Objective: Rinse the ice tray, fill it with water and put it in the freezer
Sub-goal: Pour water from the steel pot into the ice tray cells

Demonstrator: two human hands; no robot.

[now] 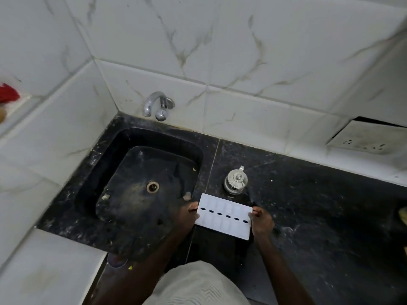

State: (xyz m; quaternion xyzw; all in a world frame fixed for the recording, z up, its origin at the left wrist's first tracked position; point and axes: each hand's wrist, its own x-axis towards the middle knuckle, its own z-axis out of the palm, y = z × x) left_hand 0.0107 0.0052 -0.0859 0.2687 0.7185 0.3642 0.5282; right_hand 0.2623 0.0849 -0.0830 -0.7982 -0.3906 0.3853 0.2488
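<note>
Beside the black stone sink, we are pinching the white rectangular plastic ice tray between left hand and right hand, rinse pending, needing the chrome tap opened.

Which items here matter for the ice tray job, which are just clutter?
Job: ice tray, held at its ends by left hand and right hand; tap; sink.
Lying about: lidded steel pot; wall socket; red object.

Dim, flat light — white veined wall tiles bow at the blurred wide-angle edges; black speckled stone counter murky.
</note>
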